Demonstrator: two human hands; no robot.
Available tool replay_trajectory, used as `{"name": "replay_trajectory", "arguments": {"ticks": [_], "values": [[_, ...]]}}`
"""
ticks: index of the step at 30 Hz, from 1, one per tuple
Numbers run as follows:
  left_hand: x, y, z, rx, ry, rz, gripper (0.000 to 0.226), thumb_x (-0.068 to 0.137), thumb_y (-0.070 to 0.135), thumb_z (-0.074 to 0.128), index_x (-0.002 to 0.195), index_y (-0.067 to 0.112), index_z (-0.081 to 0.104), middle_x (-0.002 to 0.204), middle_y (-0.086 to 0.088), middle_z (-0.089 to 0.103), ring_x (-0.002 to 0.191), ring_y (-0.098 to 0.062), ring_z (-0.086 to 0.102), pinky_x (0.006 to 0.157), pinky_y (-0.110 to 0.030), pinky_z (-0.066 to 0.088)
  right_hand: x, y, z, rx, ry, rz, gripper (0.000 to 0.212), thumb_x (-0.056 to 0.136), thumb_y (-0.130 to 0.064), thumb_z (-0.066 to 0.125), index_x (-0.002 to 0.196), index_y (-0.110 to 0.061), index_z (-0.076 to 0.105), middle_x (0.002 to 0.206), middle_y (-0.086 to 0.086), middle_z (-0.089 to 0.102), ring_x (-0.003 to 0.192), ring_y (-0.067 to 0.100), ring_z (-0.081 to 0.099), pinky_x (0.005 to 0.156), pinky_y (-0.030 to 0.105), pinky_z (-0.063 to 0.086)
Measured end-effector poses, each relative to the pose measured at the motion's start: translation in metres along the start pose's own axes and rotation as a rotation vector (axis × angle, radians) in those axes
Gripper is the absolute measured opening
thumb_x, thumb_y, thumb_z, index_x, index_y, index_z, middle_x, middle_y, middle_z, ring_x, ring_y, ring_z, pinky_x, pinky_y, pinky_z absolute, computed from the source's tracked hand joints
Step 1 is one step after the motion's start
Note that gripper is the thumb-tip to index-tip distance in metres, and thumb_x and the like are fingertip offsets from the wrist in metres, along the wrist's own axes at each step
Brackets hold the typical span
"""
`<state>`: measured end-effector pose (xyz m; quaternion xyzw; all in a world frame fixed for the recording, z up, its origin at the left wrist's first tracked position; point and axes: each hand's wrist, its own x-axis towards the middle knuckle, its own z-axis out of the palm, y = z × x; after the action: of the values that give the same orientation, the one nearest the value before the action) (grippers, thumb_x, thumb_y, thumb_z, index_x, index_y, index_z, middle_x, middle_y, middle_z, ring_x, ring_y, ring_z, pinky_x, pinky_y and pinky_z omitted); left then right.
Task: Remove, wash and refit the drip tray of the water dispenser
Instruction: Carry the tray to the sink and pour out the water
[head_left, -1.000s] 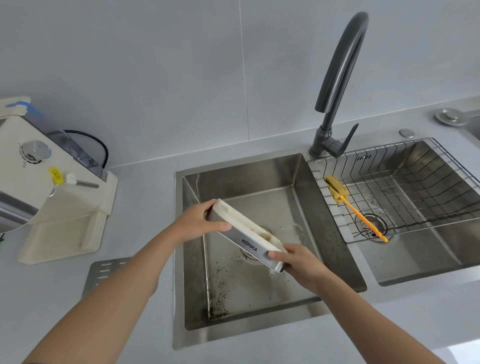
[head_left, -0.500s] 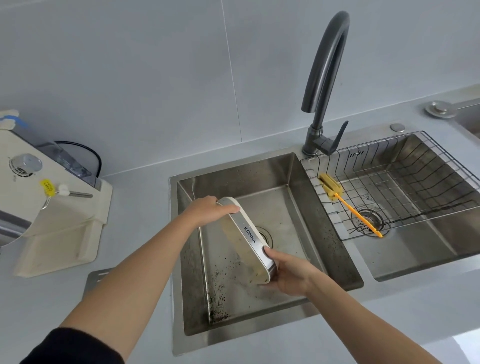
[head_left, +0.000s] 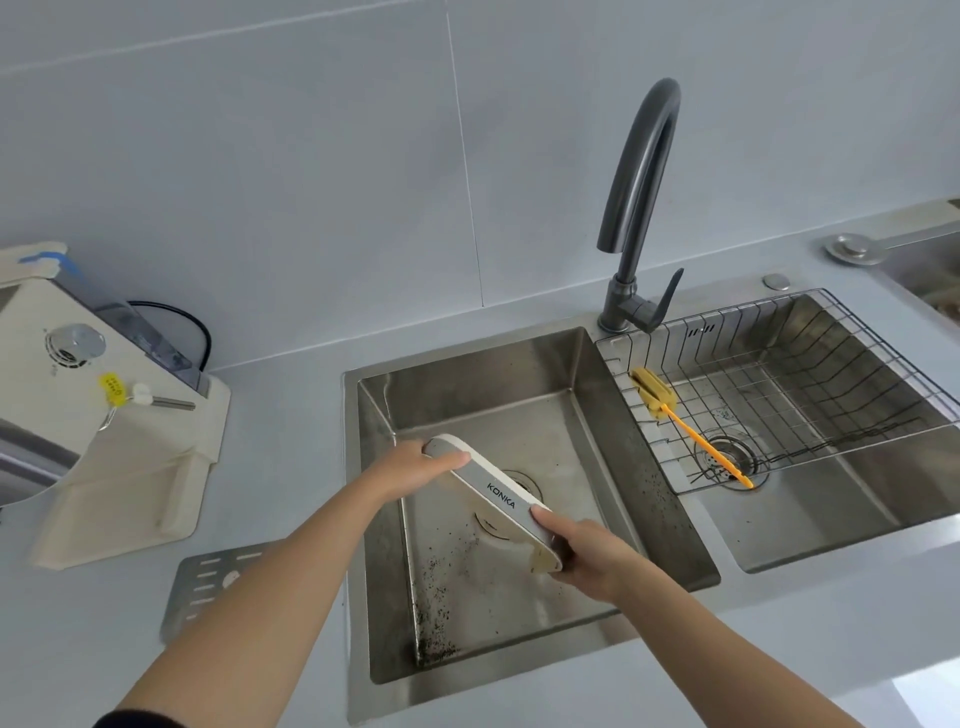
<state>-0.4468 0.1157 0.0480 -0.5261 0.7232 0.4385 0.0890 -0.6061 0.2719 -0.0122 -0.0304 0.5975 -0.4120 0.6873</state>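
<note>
The cream drip tray (head_left: 496, 496) with a silver front strip marked KONKA is held over the left sink basin (head_left: 587, 395), tipped on edge with its open side turned away from me. My left hand (head_left: 415, 467) grips its far left end. My right hand (head_left: 587, 553) grips its near right end. The cream water dispenser (head_left: 78, 405) stands on the counter at the left, its tray slot bare. The tray's slotted metal grille (head_left: 208, 582) lies flat on the counter in front of the dispenser, partly hidden by my left forearm.
A dark gooseneck tap (head_left: 636, 208) rises behind the sinks, spout over the left basin, no water running. The right basin holds a wire rack (head_left: 831, 364) with a yellow brush (head_left: 680, 415). Dark specks cover the left basin's floor. Grey counter surrounds the sinks.
The tray has been rolled from open side up to standing on edge, silver front strip now facing up. Both hands kept their grip on its ends. The camera view shifted slightly.
</note>
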Motion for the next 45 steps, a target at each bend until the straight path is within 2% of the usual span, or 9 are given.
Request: {"name": "replay_trajectory", "arguments": {"ticks": [5,9,14,19,26,32,36,40,45], "values": [[-0.004,0.013,-0.008,-0.054,0.098,0.066,0.046,0.073,0.062,0.057,0.105,0.029,0.053,0.103,0.008,0.057,0.094,-0.013,0.054,0.074,-0.028,0.040,-0.003,-0.009,-0.001,-0.036,0.103,-0.147,0.026,0.084,-0.035,0.061,0.079,-0.009,0.062,0.068,0.001,0.054,0.069,0.013,0.049,0.067,0.022,0.039],[-0.014,0.003,0.013,-0.141,0.045,-0.074,0.063,0.075,0.059,0.057,0.120,0.017,0.051,0.115,-0.001,0.055,0.097,-0.016,0.050,0.081,-0.030,0.039,-0.012,-0.002,0.001,-0.100,0.113,-0.036,0.033,0.083,-0.039,0.062,0.081,-0.006,0.062,0.064,0.004,0.055,0.061,0.014,0.051,0.059,0.022,0.044],[-0.023,0.007,0.016,-0.296,0.155,0.034,0.019,0.076,0.053,0.061,0.081,0.036,0.053,0.086,0.017,0.055,0.080,-0.001,0.052,0.064,-0.022,0.038,-0.014,-0.006,-0.011,-0.169,0.191,-0.174,0.035,0.080,-0.044,0.063,0.075,-0.010,0.057,0.066,0.001,0.048,0.064,0.013,0.046,0.062,0.023,0.038],[-0.032,-0.006,0.035,-0.310,0.114,-0.043,0.039,0.075,0.057,0.058,0.095,0.024,0.057,0.100,-0.002,0.061,0.088,-0.016,0.056,0.077,-0.032,0.041,-0.018,0.003,-0.012,-0.223,0.181,-0.098,0.037,0.078,-0.044,0.064,0.070,-0.008,0.059,0.063,0.003,0.051,0.059,0.013,0.047,0.057,0.022,0.038],[-0.037,-0.014,0.035,-0.369,0.086,-0.117,0.045,0.076,0.061,0.055,0.104,0.025,0.049,0.100,0.003,0.048,0.094,-0.017,0.044,0.081,-0.031,0.032,-0.027,-0.004,-0.006,-0.343,0.217,-0.097,0.039,0.079,-0.046,0.063,0.070,-0.009,0.055,0.066,0.005,0.049,0.061,0.014,0.046,0.060,0.023,0.040],[-0.039,-0.017,0.024,-0.519,0.072,-0.058,0.078,0.072,0.076,0.040,0.132,0.027,0.041,0.136,-0.001,0.045,0.129,-0.026,0.037,0.105,-0.045,0.026,-0.044,-0.022,0.003,-0.513,0.302,-0.402,0.041,0.077,-0.043,0.066,0.091,-0.005,0.060,0.077,0.007,0.055,0.069,0.018,0.049,0.058,0.025,0.036],[-0.042,-0.017,0.014,-0.766,0.071,-0.015,0.070,0.074,0.071,0.041,0.124,0.023,0.051,0.136,-0.008,0.046,0.129,-0.024,0.037,0.113,-0.046,0.022,-0.054,-0.027,0.014,-0.578,0.377,-0.656,0.040,0.070,-0.035,0.075,0.101,-0.016,0.059,0.086,-0.002,0.064,0.073,0.010,0.056,0.053,0.011,0.038],[-0.044,-0.022,0.008,-1.049,0.072,0.049,0.032,0.086,0.048,0.046,0.091,0.020,0.062,0.098,-0.001,0.064,0.095,-0.014,0.059,0.083,-0.031,0.048,-0.061,-0.028,0.025,-0.606,0.389,-0.825,0.059,0.060,-0.027,0.082,0.106,-0.043,0.050,0.089,-0.025,0.060,0.086,-0.007,0.058,0.061,0.001,0.043],[-0.040,-0.031,0.012,-1.189,0.103,-0.036,0.025,0.087,0.036,0.054,0.094,0.013,0.059,0.097,-0.008,0.066,0.090,-0.021,0.062,0.070,-0.034,0.052,-0.060,-0.019,0.027,-0.627,0.374,-0.884,0.081,0.057,-0.015,0.084,0.106,-0.054,0.033,0.095,-0.037,0.046,0.087,-0.036,0.042,0.062,-0.008,0.037]]}}
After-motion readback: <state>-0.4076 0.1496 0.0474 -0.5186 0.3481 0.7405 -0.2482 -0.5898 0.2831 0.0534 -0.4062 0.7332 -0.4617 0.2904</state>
